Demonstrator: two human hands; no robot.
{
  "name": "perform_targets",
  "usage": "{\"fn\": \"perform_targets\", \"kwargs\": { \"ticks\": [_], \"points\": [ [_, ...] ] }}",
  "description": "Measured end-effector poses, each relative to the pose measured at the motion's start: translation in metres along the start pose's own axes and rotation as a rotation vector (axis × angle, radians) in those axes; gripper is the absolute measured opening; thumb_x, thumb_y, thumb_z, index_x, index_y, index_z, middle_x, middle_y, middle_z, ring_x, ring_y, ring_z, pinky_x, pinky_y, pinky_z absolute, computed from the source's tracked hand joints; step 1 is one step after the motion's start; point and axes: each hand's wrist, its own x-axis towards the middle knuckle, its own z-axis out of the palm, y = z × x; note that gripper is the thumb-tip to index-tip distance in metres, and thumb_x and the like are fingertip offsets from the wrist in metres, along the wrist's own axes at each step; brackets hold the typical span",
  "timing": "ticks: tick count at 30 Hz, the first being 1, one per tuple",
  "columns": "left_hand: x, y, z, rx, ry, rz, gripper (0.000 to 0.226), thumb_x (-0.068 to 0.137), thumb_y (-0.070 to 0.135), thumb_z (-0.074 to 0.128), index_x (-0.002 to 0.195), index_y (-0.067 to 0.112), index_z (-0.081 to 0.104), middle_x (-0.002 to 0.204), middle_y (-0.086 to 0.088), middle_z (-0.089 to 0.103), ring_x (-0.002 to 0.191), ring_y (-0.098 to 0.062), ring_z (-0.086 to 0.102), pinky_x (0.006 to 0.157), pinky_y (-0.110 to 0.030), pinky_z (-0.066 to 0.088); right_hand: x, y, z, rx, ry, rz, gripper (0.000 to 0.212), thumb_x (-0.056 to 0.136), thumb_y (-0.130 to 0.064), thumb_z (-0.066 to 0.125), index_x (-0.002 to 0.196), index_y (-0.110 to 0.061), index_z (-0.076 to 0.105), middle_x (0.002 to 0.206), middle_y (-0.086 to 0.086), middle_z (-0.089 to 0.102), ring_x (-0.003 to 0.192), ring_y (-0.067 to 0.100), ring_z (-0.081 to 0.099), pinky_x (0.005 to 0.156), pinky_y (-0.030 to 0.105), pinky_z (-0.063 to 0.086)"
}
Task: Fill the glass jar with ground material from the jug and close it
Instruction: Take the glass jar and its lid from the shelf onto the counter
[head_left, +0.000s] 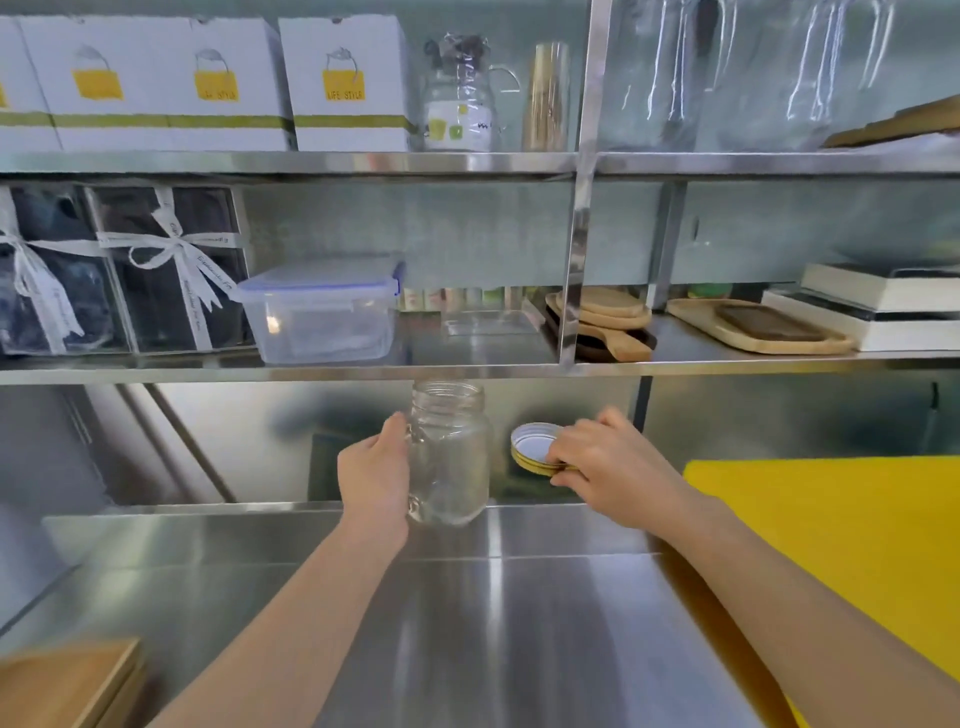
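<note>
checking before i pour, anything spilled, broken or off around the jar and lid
Nothing stands out. The glass jar is upright, open and empty in the left hand, with no visible cracks. The right hand holds its lid, inner side showing. No spill shows on the steel counter.

We have a single view, worn on the head, facing forward and slightly down across a steel counter (519, 623) toward steel shelves (291, 163) on the back wall. It sits close: both forearms enter from the bottom edge, and wide-angle distortion bends the shelf lines at the frame's margins.
</note>
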Motion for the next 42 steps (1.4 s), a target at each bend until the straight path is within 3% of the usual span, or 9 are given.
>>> {"fn": "perform_targets", "kwargs": {
  "ticks": [4,9,15,19,23,26,29,38,42],
  "points": [
    [-0.035,-0.005,-0.027,-0.034,-0.002,-0.095,0.042,0.080,0.019,0.057,0.047,0.017,0.031,0.052,-0.001,0.027,0.044,-0.017,0.023,0.035,-0.016,0.022,-0.038,-0.028,-0.014,0.032,-0.033,0.000,0.012,0.090,-0.019,0.054,0.090,-0.010,0.061,0.093,0.007,0.064,0.089,0.027,0.053,0.077,0.036,0.031],
    [-0.077,-0.022,-0.072,-0.146,0.051,-0.199,0.038,0.080,0.014,0.055,0.048,0.017,0.035,0.030,0.008,0.029,0.031,-0.012,0.021,0.044,-0.027,0.016,-0.085,-0.062,-0.027,0.057,-0.075,0.041,0.017,0.092,-0.027,0.050,0.094,-0.013,0.061,0.098,0.004,0.064,0.091,0.024,0.053,0.078,0.036,0.036],
    [-0.126,-0.056,-0.126,-0.146,0.103,-0.223,0.038,0.086,0.010,0.052,0.051,0.013,0.037,0.025,0.012,0.032,0.020,-0.004,0.027,0.027,-0.009,0.021,-0.147,-0.093,-0.014,0.109,-0.132,0.091,0.014,0.091,-0.027,0.052,0.091,-0.016,0.060,0.099,0.002,0.066,0.090,0.021,0.055,0.072,0.029,0.031],
    [-0.148,-0.082,-0.164,-0.082,0.174,-0.283,0.039,0.088,0.019,0.054,0.052,0.015,0.039,0.024,0.013,0.034,0.026,-0.007,0.031,0.042,-0.025,0.026,-0.184,-0.115,-0.009,0.089,-0.252,0.139,0.014,0.092,-0.025,0.051,0.096,-0.014,0.059,0.105,0.004,0.064,0.095,0.023,0.054,0.072,0.030,0.030],
    [-0.164,-0.110,-0.199,-0.069,0.227,-0.317,0.037,0.084,0.018,0.054,0.052,0.015,0.037,0.026,0.013,0.031,0.047,-0.017,0.026,0.049,-0.030,0.020,-0.218,-0.135,0.000,0.108,-0.263,0.117,0.010,0.079,-0.016,0.069,0.077,-0.009,0.063,0.085,0.011,0.069,0.080,0.033,0.062,0.065,0.035,0.035],
    [-0.180,-0.124,-0.218,-0.001,0.252,-0.285,0.039,0.084,0.015,0.052,0.051,0.013,0.033,0.038,0.002,0.033,0.050,-0.019,0.025,0.050,-0.031,0.021,-0.239,-0.146,0.011,0.056,-0.283,0.115,0.019,0.064,-0.018,0.081,0.068,-0.014,0.062,0.072,0.004,0.070,0.067,0.026,0.065,0.056,0.030,0.032],
    [-0.193,-0.136,-0.233,0.036,0.269,-0.288,0.035,0.087,0.014,0.050,0.055,0.011,0.036,0.056,-0.005,0.031,0.052,-0.019,0.027,0.050,-0.032,0.023,-0.251,-0.156,0.017,0.041,-0.329,0.129,0.017,0.067,-0.020,0.079,0.075,-0.016,0.066,0.082,0.002,0.072,0.076,0.025,0.067,0.060,0.033,0.046],
    [-0.217,-0.167,-0.251,0.039,0.260,-0.325,0.015,0.085,0.010,0.048,0.071,0.012,0.044,0.060,-0.004,0.023,0.055,-0.019,0.018,0.052,-0.033,0.016,-0.283,-0.175,0.045,-0.045,-0.433,0.074,0.035,0.035,-0.033,0.089,0.059,-0.029,0.063,0.064,-0.015,0.068,0.058,0.005,0.064,0.046,0.018,0.044],
    [-0.221,-0.173,-0.254,0.043,0.258,-0.296,0.026,0.086,0.010,0.049,0.062,0.015,0.038,0.059,-0.002,0.021,0.055,-0.017,0.019,0.052,-0.033,0.017,-0.290,-0.187,0.050,0.007,-0.561,0.085,0.023,0.085,-0.023,0.056,0.106,-0.018,0.063,0.115,0.000,0.065,0.107,0.021,0.058,0.082,0.031,0.041]
  ]
}}
